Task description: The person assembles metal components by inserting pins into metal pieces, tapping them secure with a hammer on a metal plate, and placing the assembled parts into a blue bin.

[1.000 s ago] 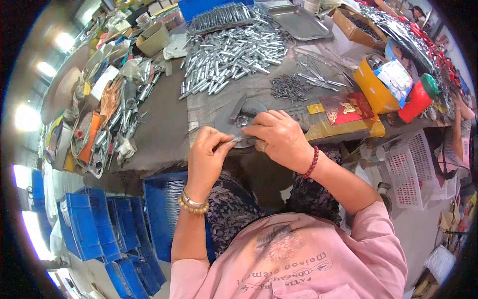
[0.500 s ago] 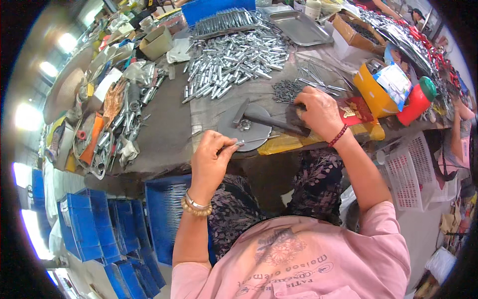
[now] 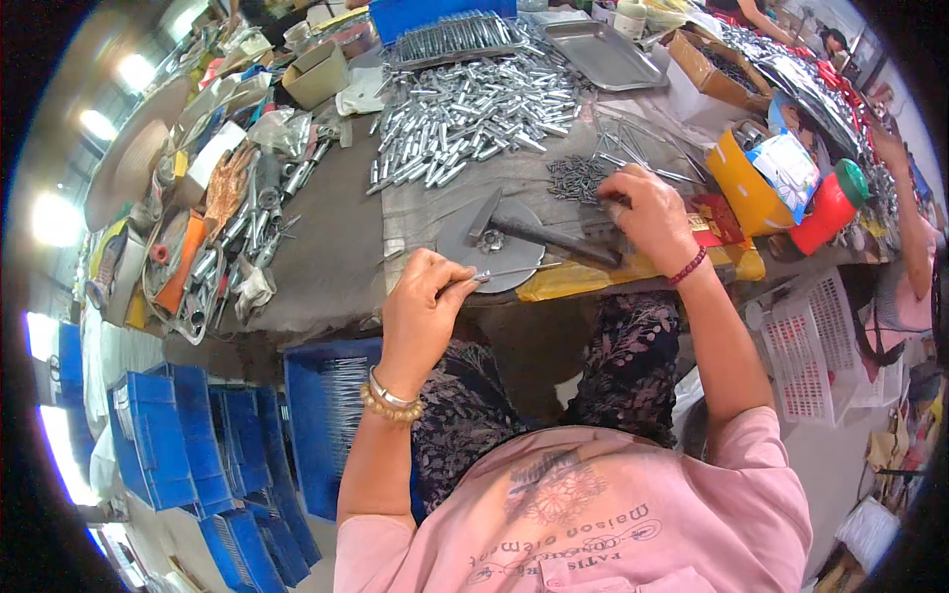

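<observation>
My left hand (image 3: 427,301) pinches a thin metal rod (image 3: 514,272) that points right over a round grey metal disc (image 3: 465,247) on the bench. A hammer (image 3: 539,232) lies across that disc. My right hand (image 3: 647,212) reaches forward to a small heap of dark little metal pins (image 3: 575,178), its fingertips closed at the heap's right edge. Whether it holds a pin I cannot tell. Behind the disc lies a large pile of shiny metal cylinders (image 3: 474,114).
A blue crate with more rods (image 3: 445,30) and a metal tray (image 3: 603,54) stand at the back. Yellow box (image 3: 741,178) and red bottle (image 3: 828,208) sit right. Tools clutter the left (image 3: 217,237). Blue bins (image 3: 198,435) stand below the bench. Another person's arm (image 3: 905,217) is at far right.
My right hand left the left hand, went forward and right to the heap of dark pins. The left hand stayed by the disc with the thin rod.
</observation>
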A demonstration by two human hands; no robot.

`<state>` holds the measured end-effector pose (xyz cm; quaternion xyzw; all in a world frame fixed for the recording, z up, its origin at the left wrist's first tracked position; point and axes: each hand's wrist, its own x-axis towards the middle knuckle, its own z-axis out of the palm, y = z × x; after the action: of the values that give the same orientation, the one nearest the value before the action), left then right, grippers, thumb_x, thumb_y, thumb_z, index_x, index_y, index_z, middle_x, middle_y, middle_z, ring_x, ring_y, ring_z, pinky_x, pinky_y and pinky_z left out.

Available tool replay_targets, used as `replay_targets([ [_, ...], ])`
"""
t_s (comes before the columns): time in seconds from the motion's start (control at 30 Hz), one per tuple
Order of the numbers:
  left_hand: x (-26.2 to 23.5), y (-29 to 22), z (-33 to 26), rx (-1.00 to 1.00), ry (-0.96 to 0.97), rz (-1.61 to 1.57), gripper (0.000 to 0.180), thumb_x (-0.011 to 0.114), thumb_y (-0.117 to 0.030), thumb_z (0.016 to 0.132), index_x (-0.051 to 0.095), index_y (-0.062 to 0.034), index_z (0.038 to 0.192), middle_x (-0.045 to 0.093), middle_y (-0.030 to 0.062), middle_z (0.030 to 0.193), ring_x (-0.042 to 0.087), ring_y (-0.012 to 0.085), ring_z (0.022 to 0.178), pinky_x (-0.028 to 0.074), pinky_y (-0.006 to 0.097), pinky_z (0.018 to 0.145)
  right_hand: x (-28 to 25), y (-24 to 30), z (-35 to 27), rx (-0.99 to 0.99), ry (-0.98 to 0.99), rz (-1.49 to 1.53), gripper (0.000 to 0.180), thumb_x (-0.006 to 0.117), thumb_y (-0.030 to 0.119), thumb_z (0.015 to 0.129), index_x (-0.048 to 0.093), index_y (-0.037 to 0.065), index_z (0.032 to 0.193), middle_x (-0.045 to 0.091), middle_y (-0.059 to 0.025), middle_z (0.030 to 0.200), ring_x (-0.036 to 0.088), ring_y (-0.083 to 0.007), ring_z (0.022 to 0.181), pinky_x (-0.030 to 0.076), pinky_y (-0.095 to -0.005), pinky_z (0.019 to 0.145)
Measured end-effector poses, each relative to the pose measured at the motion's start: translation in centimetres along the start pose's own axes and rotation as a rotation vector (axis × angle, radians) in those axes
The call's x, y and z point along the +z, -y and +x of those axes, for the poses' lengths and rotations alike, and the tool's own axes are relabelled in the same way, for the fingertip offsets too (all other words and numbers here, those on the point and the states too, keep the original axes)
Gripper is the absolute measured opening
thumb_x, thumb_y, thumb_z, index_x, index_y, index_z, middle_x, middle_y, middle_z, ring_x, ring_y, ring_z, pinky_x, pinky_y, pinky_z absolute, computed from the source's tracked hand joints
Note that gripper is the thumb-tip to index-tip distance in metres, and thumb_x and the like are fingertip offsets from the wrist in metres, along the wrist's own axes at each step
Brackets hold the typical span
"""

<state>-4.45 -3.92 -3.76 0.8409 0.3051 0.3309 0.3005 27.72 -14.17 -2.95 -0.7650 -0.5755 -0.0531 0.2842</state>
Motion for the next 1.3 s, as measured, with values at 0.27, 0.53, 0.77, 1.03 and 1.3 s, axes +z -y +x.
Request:
replay_targets([
  [0.27, 0.5, -0.8, 0.8, 0.059, 0.014, -0.003, 0.010, 0.079, -0.006, 0.089, 0.077, -0.0021, 0.098, 0.064, 0.0083, 0.092, 0.065, 0.0232, 0.086, 0.051, 0.035, 0.077, 0.2, 0.1, 0.7, -0.056, 0.059, -0.030, 0.023, 0.068, 0.005, 0.082, 0.076, 0.010, 0.103, 0.069, -0.0127, 0.103, 0.068, -0.0359, 0.106, 0.055, -0.0462, 0.092],
  [0.53, -0.5, -0.4, -0.3, 0.078, 0.007, 0.034, 0.009, 0.076, 0.000, 0.088, 0.071, 0.0023, 0.094, 0.059, 0.0089, 0.092, 0.059, 0.0242, 0.089, 0.048, 0.033, 0.082, 3.8, 0.9, 1.4, -0.101, 0.046, 0.008, 0.014, 0.064, 0.007, 0.083, 0.072, 0.006, 0.094, 0.067, -0.0159, 0.103, 0.068, -0.0379, 0.104, 0.056, -0.0487, 0.090],
  [0.77, 0.1, -0.2, 0.3, 0.079, 0.043, 0.009, 0.008, 0.076, 0.001, 0.088, 0.072, 0.0024, 0.095, 0.062, 0.0090, 0.093, 0.061, 0.0237, 0.090, 0.049, 0.033, 0.084, 2.8, 1.9, 1.3, -0.183, -0.065, -0.039, 0.016, 0.068, 0.009, 0.082, 0.066, 0.005, 0.097, 0.065, -0.0147, 0.099, 0.068, -0.0367, 0.099, 0.056, -0.0480, 0.089],
  [1.03, 0.4, -0.3, 0.6, 0.103, 0.046, 0.015, 0.009, 0.074, 0.002, 0.088, 0.068, 0.0028, 0.094, 0.062, 0.0099, 0.093, 0.061, 0.0244, 0.090, 0.050, 0.034, 0.083, 4.5, 11.4, -1.2, -0.516, 0.037, 0.137, 0.016, 0.070, 0.012, 0.084, 0.064, 0.004, 0.096, 0.065, -0.0136, 0.096, 0.069, -0.0334, 0.094, 0.058, -0.0433, 0.083],
  [1.3, -0.5, 1.2, -0.6, 0.132, -0.007, 0.097, 0.008, 0.073, 0.001, 0.089, 0.067, 0.0016, 0.095, 0.062, 0.0129, 0.093, 0.063, 0.0303, 0.090, 0.051, 0.038, 0.082, 6.3, 13.9, -1.1, -0.428, 0.028, 0.607, 0.029, 0.068, 0.005, 0.085, 0.064, 0.005, 0.113, 0.071, -0.0200, 0.101, 0.070, -0.0411, 0.099, 0.056, -0.0475, 0.086],
])
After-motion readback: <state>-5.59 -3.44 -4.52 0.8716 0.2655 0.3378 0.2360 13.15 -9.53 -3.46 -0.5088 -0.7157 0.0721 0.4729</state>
